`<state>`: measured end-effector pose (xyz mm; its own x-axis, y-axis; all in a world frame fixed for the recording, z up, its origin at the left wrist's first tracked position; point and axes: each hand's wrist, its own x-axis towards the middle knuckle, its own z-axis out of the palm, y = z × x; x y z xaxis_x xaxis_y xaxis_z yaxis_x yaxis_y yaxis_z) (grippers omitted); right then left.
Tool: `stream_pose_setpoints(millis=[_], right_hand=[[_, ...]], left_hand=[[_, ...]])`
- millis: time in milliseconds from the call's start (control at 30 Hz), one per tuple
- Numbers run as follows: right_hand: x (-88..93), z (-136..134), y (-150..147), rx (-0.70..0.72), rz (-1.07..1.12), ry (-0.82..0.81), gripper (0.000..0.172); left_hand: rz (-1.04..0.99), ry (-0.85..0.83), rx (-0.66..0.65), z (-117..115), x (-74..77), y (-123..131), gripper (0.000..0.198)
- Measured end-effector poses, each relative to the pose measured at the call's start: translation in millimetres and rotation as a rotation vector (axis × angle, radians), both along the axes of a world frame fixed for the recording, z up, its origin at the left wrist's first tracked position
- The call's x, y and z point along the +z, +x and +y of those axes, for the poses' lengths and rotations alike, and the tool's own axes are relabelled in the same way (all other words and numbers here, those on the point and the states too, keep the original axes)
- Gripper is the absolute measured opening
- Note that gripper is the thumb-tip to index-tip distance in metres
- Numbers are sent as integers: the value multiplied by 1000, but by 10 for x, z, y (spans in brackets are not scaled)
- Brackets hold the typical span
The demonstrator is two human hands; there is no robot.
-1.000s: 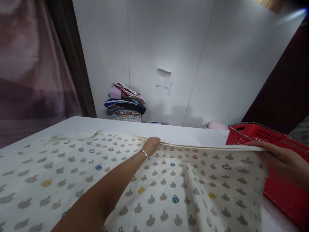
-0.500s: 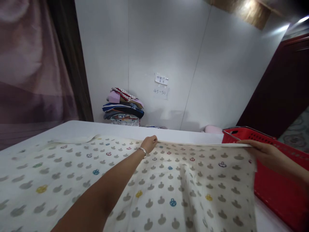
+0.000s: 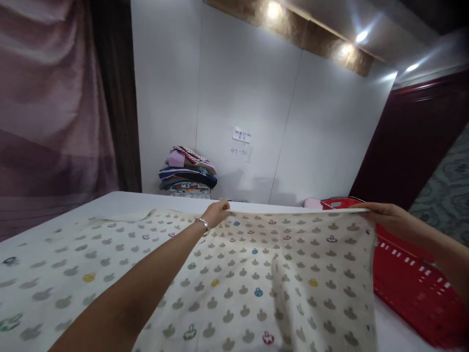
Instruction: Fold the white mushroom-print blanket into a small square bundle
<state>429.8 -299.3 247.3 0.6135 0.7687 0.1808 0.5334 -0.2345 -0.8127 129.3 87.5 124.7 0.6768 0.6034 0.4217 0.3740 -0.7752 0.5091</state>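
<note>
A large cream cloth, printed with grey and coloured mushroom shapes, lies over the white table and is lifted along its far edge. My left hand pinches that edge near the middle; a bracelet is on the wrist. At the far right corner my right hand grips the same edge, fingers closed on it. Between my two hands the edge is pulled nearly straight, and the cloth hangs below it with soft folds. To the left, the rest of the cloth lies flat with a curled far edge.
Behind the table, a pile of folded fabrics stands against the white wall. A red plastic basket is at the right, partly behind the cloth and my right arm. A pink item sits beside it. Pink curtain hangs at left.
The view has tilted up, showing more ceiling lights. Both hands still hold the cloth's edge and appear slightly further left. More of the basket's side shows below my right arm.
</note>
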Motion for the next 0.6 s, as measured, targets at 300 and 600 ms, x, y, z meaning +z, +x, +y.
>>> stream_pose_setpoints(millis=[300, 600], right_hand=[[386, -498, -215, -250, -112, 150, 23], [320, -574, -391, -261, -112, 194, 18]], left_hand=[[15, 229, -193, -655, 436, -741, 22], [127, 231, -25, -480, -91, -894, 32]])
